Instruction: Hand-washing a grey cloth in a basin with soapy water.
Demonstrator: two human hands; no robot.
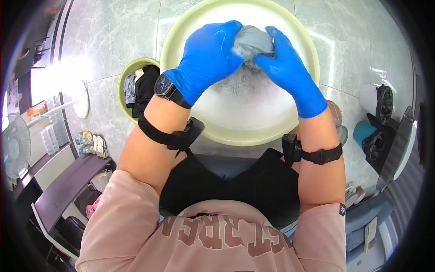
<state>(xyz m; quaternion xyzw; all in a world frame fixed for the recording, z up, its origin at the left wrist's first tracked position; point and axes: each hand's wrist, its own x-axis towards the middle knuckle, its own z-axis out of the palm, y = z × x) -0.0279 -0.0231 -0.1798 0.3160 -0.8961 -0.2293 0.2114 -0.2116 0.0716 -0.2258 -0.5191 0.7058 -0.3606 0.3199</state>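
Observation:
A large pale green plastic basin holds white sudsy liquid, with a dark cloudy patch near its middle. Over it, a wet grey cloth is bunched up between my hands. My left hand, in a blue glove, grips the cloth's left side. On the other side, my right hand, gloved in blue too, holds the cloth with thumb and fingers. The cloth's underside is hidden.
A smaller green basin with black, grey and white fabric stands to the left. Farther left are shoes by a dark bench and a fan. At right are a teal bin and a white bin.

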